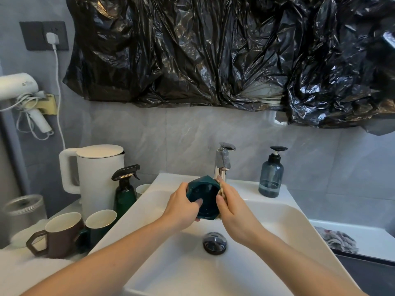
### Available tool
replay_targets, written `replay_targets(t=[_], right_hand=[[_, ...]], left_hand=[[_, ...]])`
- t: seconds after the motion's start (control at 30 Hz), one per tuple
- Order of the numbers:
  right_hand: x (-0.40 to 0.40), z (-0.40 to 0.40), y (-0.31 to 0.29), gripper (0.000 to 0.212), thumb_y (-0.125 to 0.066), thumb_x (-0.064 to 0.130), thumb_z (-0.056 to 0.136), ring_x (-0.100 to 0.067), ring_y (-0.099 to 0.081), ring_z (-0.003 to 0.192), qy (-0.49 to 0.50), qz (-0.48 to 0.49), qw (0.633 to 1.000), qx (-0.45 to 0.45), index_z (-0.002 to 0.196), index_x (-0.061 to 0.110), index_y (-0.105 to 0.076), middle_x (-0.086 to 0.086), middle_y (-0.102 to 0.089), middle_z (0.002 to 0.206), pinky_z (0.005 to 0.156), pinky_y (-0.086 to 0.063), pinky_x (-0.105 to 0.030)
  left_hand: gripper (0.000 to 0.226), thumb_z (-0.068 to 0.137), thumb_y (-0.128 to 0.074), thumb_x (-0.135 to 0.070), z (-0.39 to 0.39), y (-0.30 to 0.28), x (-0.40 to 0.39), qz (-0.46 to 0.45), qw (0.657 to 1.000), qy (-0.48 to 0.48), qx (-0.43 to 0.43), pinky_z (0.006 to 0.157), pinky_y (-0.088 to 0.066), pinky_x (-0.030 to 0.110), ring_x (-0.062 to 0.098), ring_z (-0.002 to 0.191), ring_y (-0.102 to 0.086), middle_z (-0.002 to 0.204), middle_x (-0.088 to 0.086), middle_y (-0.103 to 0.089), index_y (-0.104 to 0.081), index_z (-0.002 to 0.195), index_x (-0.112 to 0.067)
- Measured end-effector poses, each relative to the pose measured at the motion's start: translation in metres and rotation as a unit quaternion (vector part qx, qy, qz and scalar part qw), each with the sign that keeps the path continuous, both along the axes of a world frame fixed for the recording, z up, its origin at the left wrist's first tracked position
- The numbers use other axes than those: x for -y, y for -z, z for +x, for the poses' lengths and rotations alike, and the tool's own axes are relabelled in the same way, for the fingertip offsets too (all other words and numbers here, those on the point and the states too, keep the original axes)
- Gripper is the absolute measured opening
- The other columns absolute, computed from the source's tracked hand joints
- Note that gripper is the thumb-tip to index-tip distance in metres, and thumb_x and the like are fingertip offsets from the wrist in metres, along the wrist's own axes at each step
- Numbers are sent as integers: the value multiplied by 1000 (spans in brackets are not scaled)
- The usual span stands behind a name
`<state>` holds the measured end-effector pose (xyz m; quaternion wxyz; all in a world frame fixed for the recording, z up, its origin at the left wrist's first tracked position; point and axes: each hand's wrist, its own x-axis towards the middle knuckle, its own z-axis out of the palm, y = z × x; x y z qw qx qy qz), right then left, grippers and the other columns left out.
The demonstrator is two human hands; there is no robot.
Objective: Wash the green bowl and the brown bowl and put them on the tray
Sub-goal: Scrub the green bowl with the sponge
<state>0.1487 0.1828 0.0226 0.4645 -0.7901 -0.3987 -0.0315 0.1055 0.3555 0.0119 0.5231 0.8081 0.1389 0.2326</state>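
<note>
Left hand (181, 207) holds green bowl (204, 198); right hand (234, 207) scrubs it

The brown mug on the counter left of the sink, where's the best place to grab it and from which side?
Take the brown mug by its angular handle, coming from the left. It stands upright with the handle jutting left toward open counter, while a green cup crowds its right side.

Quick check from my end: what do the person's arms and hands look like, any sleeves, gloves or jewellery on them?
Both forearms are bare to the frame's lower edge, with no sleeves showing. The left hand and right hand wear no gloves. No rings, watch or bracelets can be seen on the wrists or fingers that show. The fingernails look short and unpainted.
</note>
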Motion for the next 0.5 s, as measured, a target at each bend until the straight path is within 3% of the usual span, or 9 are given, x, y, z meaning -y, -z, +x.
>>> replay_targets(t=[0.07,0.13,0.23,0.33,0.4,0.5], right_hand=[[-2,-2,-2,50,-36,28,111,1,-30,145,5,-2,999,48,160,32,-28,18,-32,159,120,-26,-18],[-2,-1,-1,49,-37,28,111,4,-26,146,-2,-8,997,72,159,33,-32,21,-30,160,122,-23,-19],[3,5,3,41,-34,34,111,-3,-46,133,-15,-2,1000,-4,152,39,-36,16,-48,148,111,-39,-21],[3,7,6,38,-31,39,111,-12,-64,114,-28,21,996,-76,148,45,-34,9,-65,127,96,-56,-34],[0,5,6,40,-34,36,110,-9,-55,127,-30,41,997,-51,149,42,-36,11,-55,139,107,-51,-35],[0,4,2,43,-38,23,110,-1,-40,136,2,31,999,24,152,34,-39,14,-44,145,117,-35,-23]], left_hand=[[34,97,-69,-10,0,3,1,34,999,19,-12,66,-68,41,27,103,-68,121,1,-66,-56,125,-27],[35,94,-69,-10,0,5,3,57,998,24,-19,65,-68,43,28,101,-69,117,1,-67,-57,122,-27],[34,98,-69,-10,1,4,3,22,1000,5,1,63,-67,38,30,107,-68,124,2,-66,-56,125,-25],[36,101,-68,-11,-1,-2,2,-15,1000,-4,20,62,-66,33,28,109,-66,129,2,-62,-53,131,-23],[35,100,-69,-11,-2,-1,3,-18,1000,17,15,62,-66,32,24,105,-67,128,2,-63,-54,129,-24],[32,100,-69,-10,-4,2,6,0,999,52,1,63,-66,33,24,103,-69,124,2,-65,-55,125,-25]])
